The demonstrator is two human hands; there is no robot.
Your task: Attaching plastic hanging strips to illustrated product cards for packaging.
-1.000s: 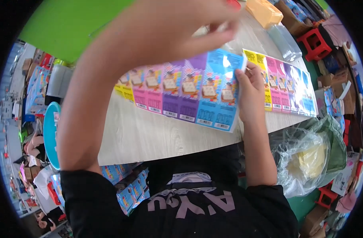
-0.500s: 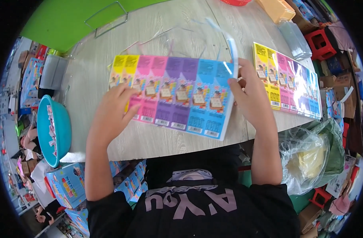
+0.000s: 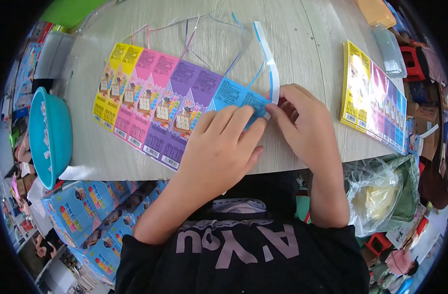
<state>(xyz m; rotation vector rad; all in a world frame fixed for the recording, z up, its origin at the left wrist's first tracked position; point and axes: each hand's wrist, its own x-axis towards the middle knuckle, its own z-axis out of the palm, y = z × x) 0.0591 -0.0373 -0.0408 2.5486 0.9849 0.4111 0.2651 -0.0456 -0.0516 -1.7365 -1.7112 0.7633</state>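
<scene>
A printed sheet of labels [image 3: 158,110] in yellow, pink, purple and blue bands lies slanted on the table before me. My left hand [image 3: 221,139] rests on the sheet's blue right end, palm down with fingers apart, hiding part of it. At that end my right hand [image 3: 305,125] pinches a narrow white-and-blue edge strip [image 3: 269,59] between thumb and fingers. The strip's upper part stands free beyond the sheet's corner; its lower part is hidden by my hands. Thin coloured trimmings [image 3: 187,32] curl along the sheet's far edge.
A stack of similar printed sheets [image 3: 373,100] lies at the right. A teal basin [image 3: 64,142] holding small pieces stands at the left table edge. Clear plastic containers [image 3: 388,51] sit at the far right. Blue printed boxes [image 3: 74,210] and a clear plastic bag [image 3: 376,196] are below table level.
The sheet has shifted left and tilted down onto the table. My left hand has moved from its left end to its right end. My right hand now pinches the edge strip, which has come away at the top.
</scene>
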